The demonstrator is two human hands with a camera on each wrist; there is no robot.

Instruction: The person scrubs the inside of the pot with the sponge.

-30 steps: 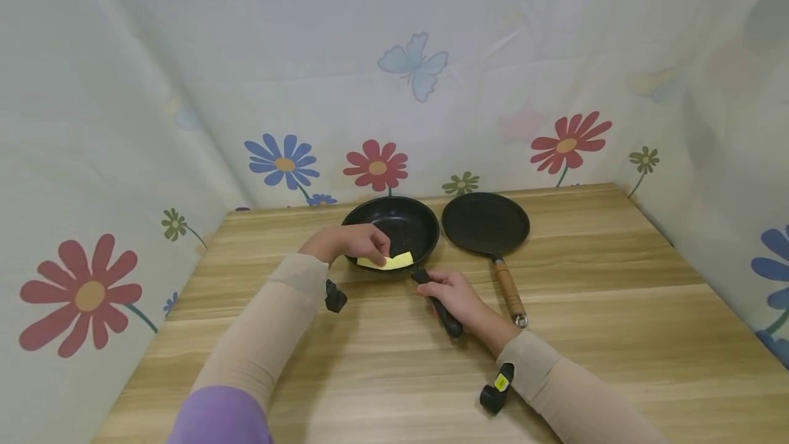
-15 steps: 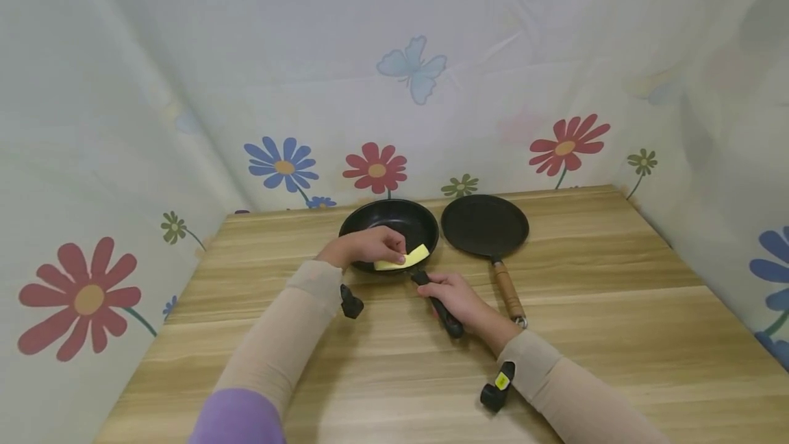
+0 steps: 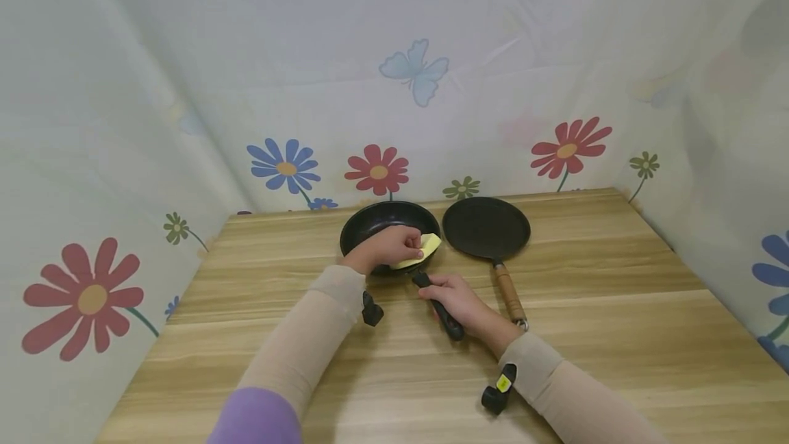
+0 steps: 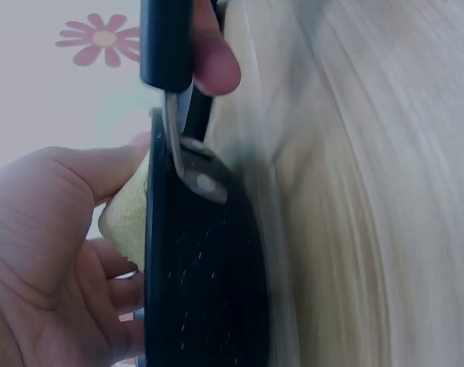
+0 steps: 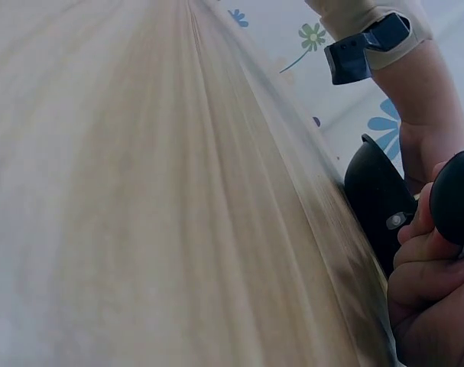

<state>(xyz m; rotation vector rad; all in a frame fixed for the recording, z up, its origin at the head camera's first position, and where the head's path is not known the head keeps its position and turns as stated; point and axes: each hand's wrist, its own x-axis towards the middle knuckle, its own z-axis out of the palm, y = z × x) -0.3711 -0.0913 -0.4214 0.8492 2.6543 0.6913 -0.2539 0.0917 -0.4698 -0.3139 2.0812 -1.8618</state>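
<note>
A black frying pan (image 3: 370, 219) stands near the back of the wooden table, its handle (image 3: 445, 314) toward the front right. My right hand (image 3: 459, 300) grips that handle, fingers curled round it in the right wrist view. Over the near right part of the pan, my left hand (image 3: 394, 245) pinches a thin yellow cloth (image 3: 429, 245) against the inner side by the rim. In the left wrist view the cloth (image 4: 128, 218) shows between thumb and fingers, partly hidden behind the pan's outer wall (image 4: 209, 275).
Right of the frying pan lies a flat black griddle pan (image 3: 487, 228) with a wooden handle (image 3: 508, 292). The wooden table (image 3: 616, 334) ends at a flowered cloth backdrop (image 3: 493, 88). A small black camera (image 3: 496, 396) hangs at each wrist.
My left hand has slid the yellow cloth to the right along the pan's near side, and the cloth's free end has turned upward. My right hand keeps its grip on the handle.
</note>
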